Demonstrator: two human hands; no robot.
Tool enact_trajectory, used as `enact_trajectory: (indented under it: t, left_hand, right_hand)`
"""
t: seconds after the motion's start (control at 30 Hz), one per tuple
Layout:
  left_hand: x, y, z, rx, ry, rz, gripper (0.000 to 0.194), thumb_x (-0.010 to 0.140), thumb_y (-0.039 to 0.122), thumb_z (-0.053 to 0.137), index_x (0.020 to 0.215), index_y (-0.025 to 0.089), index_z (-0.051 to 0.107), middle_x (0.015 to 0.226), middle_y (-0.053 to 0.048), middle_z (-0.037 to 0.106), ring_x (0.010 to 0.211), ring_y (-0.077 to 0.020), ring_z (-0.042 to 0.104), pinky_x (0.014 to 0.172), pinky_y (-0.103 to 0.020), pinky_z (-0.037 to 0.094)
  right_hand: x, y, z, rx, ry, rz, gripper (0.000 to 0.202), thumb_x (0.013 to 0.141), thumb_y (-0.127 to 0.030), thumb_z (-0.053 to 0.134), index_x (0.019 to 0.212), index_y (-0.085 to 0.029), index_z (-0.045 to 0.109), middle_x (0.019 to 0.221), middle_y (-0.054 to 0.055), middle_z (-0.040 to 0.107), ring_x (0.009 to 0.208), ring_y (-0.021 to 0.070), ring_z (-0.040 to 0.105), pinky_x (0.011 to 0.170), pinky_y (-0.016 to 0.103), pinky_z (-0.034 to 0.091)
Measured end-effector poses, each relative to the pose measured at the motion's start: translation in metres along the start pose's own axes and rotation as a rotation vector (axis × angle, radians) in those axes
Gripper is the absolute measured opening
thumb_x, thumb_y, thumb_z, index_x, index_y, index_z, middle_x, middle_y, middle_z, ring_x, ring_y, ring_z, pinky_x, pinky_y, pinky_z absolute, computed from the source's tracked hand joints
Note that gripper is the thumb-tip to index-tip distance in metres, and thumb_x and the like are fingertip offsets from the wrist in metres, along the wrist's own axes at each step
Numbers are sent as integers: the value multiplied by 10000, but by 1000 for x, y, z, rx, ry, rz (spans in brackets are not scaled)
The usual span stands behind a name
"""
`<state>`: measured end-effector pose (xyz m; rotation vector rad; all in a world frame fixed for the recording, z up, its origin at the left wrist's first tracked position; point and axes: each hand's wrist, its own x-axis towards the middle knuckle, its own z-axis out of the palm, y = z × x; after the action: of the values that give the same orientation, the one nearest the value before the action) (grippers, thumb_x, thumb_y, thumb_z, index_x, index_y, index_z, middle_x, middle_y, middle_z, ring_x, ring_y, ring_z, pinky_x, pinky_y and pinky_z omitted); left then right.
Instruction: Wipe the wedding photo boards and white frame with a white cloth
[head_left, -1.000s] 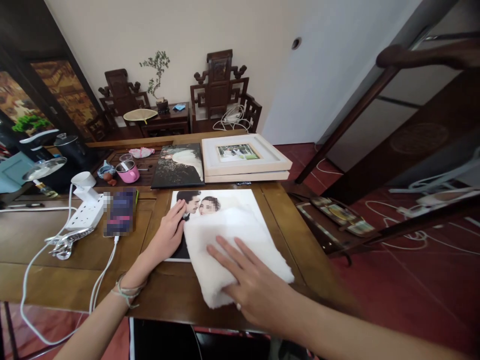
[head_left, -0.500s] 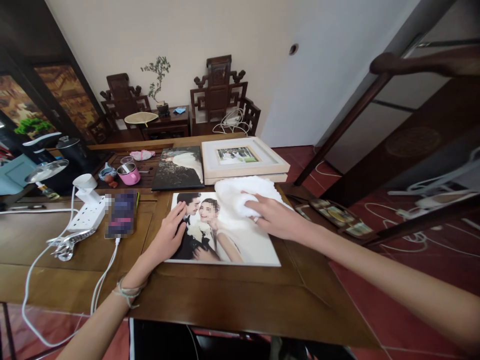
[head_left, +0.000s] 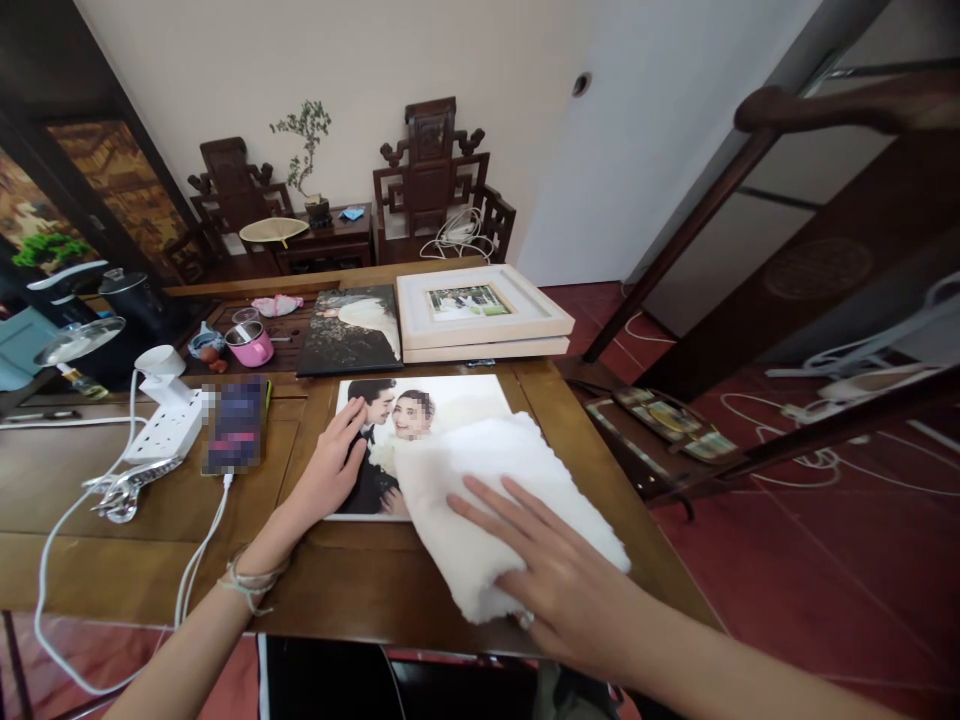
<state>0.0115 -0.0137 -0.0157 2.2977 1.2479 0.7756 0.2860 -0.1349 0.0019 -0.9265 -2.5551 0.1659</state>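
A photo panel (head_left: 465,392) with a picture of a couple lies flat on the wooden table. My left hand (head_left: 334,465) rests on its left edge, fingers stretched out and lying on the surface. Over the panel's lower right part spreads a white fluffy cloth (head_left: 495,450), which also hangs past the panel onto the table. My right hand (head_left: 547,560) is on the cloth, its fingers extended across the top and the thumb side at a fold of the near edge. The cloth hides the panel's lower right corner.
Behind the panel lie a dark photo panel (head_left: 337,345) and stacked white frames (head_left: 487,345). To the left are a phone (head_left: 236,425) on a cable, a power strip (head_left: 169,430), a pink mug (head_left: 249,345) and a black kettle (head_left: 135,305). A wooden rack (head_left: 675,230) stands right of the table (head_left: 360,590).
My right hand has drawn the cloth toward me, from the panel's upper right to its lower right. Its fingers have spread out. My left hand stays on the panel's left edge.
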Motion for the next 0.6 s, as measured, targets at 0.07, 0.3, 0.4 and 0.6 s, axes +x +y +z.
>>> enact_trajectory:
  t: [0.07,0.3,0.4,0.6]
  left_hand:
    - [0,-2,0,6,-9,22,466,973,287,334,1433,219,368,1530,-106,314,1424,-244,252,1154,-506,215]
    - [0,-4,-1,28,-47,21,478,969,291,325,1433,183,365,1534,-131,296,1432,-250,230,1146,-518,224]
    - [0,-3,-1,17,-39,15,475,968,296,337,1432,204,367,1532,-120,304,1429,-245,241,1146,-511,228]
    - [1,-1,-1,14,-28,-17,473,965,288,335,1429,205,372,1530,-114,312,1428,-243,244,1144,-506,234]
  right_hand:
    - [11,17,-3,-21,-17,14,313,565,-14,495,765,-168,679,1464,146,401,1396,338,210,1108,590,214]
    - [72,91,-14,-107,-73,184,332,690,-19,487,967,-107,649,1398,230,459,1338,352,348,1068,568,308]
    - [82,101,-13,-122,-63,231,386,687,6,461,1018,-99,629,1405,241,445,1342,346,344,1065,568,311]
    - [46,50,-3,-88,-40,169,319,684,-12,463,901,-121,669,1423,209,437,1385,369,224,1070,636,255]
